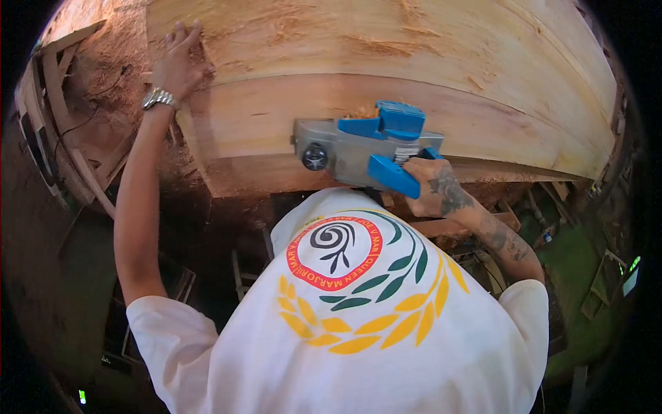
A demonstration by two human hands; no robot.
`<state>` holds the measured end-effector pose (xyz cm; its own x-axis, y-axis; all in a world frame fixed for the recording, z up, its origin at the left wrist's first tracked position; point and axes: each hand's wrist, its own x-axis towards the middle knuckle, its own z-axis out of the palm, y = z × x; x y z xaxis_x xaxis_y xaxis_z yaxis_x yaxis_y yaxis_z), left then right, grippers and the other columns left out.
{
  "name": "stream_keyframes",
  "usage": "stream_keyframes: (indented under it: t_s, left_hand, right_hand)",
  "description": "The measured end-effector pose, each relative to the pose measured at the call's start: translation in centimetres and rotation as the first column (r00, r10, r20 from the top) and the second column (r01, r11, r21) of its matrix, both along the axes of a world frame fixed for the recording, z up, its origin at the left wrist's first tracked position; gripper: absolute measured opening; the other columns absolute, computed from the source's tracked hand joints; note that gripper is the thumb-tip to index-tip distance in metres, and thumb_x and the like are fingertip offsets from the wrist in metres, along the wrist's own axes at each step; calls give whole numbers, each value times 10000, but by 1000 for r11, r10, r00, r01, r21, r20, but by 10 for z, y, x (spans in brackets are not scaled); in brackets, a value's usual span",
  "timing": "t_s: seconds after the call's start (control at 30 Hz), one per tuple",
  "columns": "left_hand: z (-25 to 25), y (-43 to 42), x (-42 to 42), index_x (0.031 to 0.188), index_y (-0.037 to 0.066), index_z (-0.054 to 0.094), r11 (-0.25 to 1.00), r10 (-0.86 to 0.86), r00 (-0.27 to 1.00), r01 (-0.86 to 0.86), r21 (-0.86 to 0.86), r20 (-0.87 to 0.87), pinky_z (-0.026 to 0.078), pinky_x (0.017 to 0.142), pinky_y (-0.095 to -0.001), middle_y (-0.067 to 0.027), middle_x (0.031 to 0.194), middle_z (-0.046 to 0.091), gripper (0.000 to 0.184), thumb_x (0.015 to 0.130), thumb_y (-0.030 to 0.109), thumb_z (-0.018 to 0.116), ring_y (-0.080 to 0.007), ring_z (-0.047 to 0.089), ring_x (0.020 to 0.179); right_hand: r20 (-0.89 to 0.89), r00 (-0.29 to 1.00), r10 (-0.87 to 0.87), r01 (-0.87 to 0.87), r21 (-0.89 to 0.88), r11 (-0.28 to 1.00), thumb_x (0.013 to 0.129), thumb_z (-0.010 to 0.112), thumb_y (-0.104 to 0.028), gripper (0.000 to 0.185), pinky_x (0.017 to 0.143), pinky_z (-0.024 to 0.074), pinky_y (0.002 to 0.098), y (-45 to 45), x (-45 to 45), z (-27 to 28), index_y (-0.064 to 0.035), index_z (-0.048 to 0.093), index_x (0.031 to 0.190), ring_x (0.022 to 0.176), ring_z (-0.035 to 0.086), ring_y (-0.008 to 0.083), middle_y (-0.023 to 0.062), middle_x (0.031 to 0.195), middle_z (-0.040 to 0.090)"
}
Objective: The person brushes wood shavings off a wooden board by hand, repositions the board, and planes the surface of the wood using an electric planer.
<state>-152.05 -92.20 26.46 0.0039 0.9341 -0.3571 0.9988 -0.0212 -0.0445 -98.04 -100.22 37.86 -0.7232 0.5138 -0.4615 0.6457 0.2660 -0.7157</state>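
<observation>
One planer (pixel 352 153), in right hand (pixel 434 186); left hand (pixel 182 65), at perhaps two boards (pixel 269 103)

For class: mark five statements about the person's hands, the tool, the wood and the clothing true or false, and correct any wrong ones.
1. The right hand grips the planer. True.
2. The watch is on the right wrist. False: the watch is on the left.
3. The left hand is at the left end of the wood. True.
4. The shirt is plain black. False: the shirt is white with a coloured print.
5. Shavings lie on the wood. True.
</observation>
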Motion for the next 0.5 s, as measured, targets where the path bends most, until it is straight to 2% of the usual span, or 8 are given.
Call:
stream_keyframes:
  t_s: [0.07,0.1,0.2,0.27,0.3,0.37,0.43,0.5]
  left_hand:
    - [-4,3,13,1614,367,338,1000,-3,1000,2,-4,-18,459,1140,-519,-130,1694,274,1003,756,433,852,-429,320,1518]
    - [-2,5,17,1616,368,333,1000,12,1000,-12,-17,-18,459,1140,-517,-130,1694,273,1005,757,432,851,-429,322,1517]
    - [-3,10,31,1621,372,317,1000,25,1000,-25,-15,-7,454,1145,-516,-127,1694,276,1009,763,424,846,-423,323,1520]
    - [-4,10,36,1623,375,313,1000,30,999,-30,-4,26,447,1152,-515,-125,1694,278,1013,764,418,847,-422,319,1523]
    - [-8,9,32,1623,376,313,999,38,998,-38,1,48,442,1157,-515,-124,1695,278,1015,761,417,849,-423,315,1524]
    - [-11,6,22,1623,376,315,999,45,995,-46,4,92,426,1171,-511,-127,1695,276,1028,753,405,860,-430,306,1527]
    - [-9,4,21,1624,371,315,999,49,991,-50,0,126,402,1190,-505,-134,1695,273,1047,741,384,877,-439,295,1529]
    - [-3,8,25,1625,364,317,998,55,991,-55,-2,119,374,1209,-502,-144,1693,271,1065,729,357,893,-447,296,1526]
  right_hand:
    - [-74,997,1,-1,2,1000,671,723,-126,165,660,536,480,-1,-28,-4,-45,638,786,702,671,399,151,738,645]
    - [-63,998,4,-6,-29,1000,686,765,-211,277,671,555,493,-5,-44,-7,-38,654,873,761,703,402,181,830,704]
    - [-88,990,106,-117,-127,985,678,785,-235,319,689,565,464,-2,-91,-10,-5,645,849,775,716,394,211,840,705]
    - [-180,975,130,-167,-208,964,717,755,-208,263,718,539,472,-2,-127,-10,-22,630,855,761,686,392,206,847,677]
    - [-235,940,245,-234,75,969,718,763,-222,287,716,532,472,-23,-141,-27,-21,611,855,778,679,389,215,866,665]
    - [-293,913,284,-245,164,956,724,762,-230,304,706,517,464,-54,-188,-50,-26,571,842,792,659,374,216,870,631]
    - [-422,901,99,-91,41,995,726,748,-210,285,685,508,456,-57,-201,-49,-31,548,820,767,641,368,209,831,609]
    - [-518,855,27,44,124,991,721,739,-185,263,670,510,454,-45,-189,-32,-25,553,814,743,642,382,214,805,618]
